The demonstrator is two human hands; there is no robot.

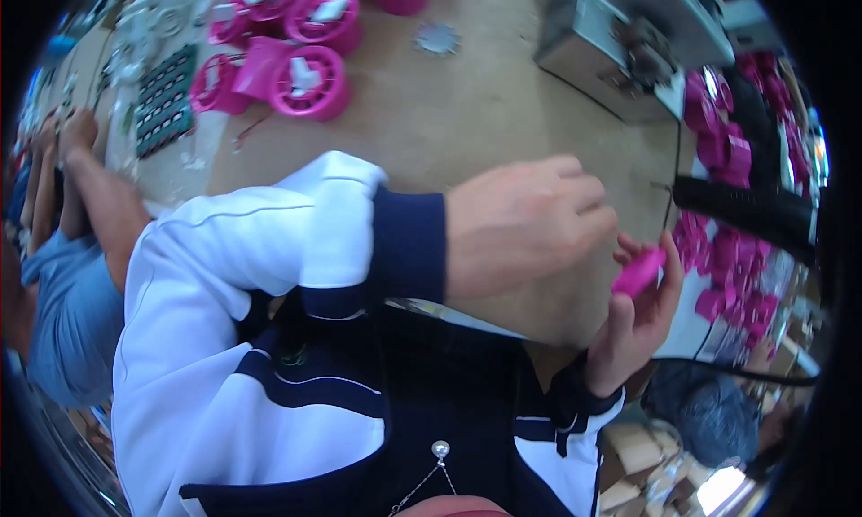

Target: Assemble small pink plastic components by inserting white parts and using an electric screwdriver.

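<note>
My left hand [534,223] reaches across in front of me over the brown tabletop, its back turned up and its fingers curled. Whatever those fingers may hold is hidden beneath them. Just to the right, my right hand [636,324] is raised near the table's front right part. Its thumb and fingers grip a small, rounded pink plastic piece [639,272]. The curled left fingers are close to this piece, with a small gap between them.
Pink round plastic housings [310,82] with white parts inside stand at the far left, beside a green circuit board panel [166,100]. A spiky pale disc [437,39] lies far centre. A grey metal machine [611,50] and a black bar [741,207] are at right. A co-worker's arm [103,171] shows left.
</note>
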